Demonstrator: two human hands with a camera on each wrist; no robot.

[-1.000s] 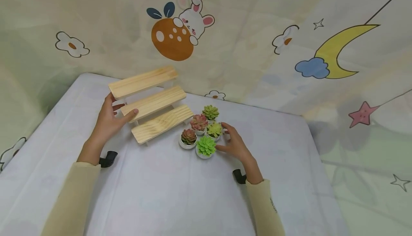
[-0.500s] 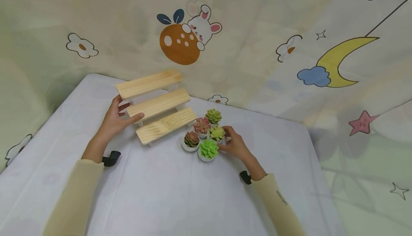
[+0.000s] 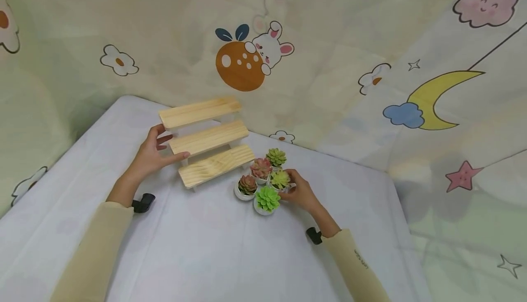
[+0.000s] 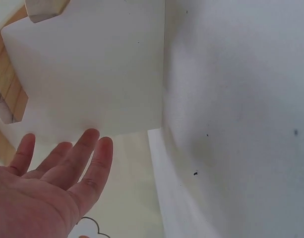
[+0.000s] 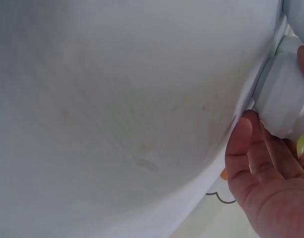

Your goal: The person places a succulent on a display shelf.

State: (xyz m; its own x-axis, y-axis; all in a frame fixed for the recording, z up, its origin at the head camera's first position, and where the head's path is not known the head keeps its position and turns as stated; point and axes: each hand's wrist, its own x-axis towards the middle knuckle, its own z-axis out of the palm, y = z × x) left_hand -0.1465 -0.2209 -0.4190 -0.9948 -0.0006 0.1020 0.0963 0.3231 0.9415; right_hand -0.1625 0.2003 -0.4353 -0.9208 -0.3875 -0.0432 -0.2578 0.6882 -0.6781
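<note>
A three-tier wooden display shelf [image 3: 209, 138] with white side panels stands at the back left of the table. My left hand [image 3: 149, 156] is at its left end, fingers fairly straight against the white side panel [image 4: 92, 79] and thumb by the middle board. To the right of the shelf, several small succulents in white pots stand close together. My right hand [image 3: 302, 195] holds the yellow-green potted succulent [image 3: 280, 180] from its right side. In the right wrist view, thumb and fingers lie on both sides of its white pot [image 5: 281, 94].
Around the held pot stand a bright green succulent [image 3: 267, 199], a dark red one [image 3: 247, 186], a pink one [image 3: 261, 168] and a green one [image 3: 276, 156]. A white cloth covers the table [image 3: 222, 251]. A printed curtain [image 3: 321, 64] hangs right behind it.
My right hand has drawn in from beside the yellow-green succulent to take hold of its pot. The left hand stays at the shelf's end. The head view has tilted up slightly.
</note>
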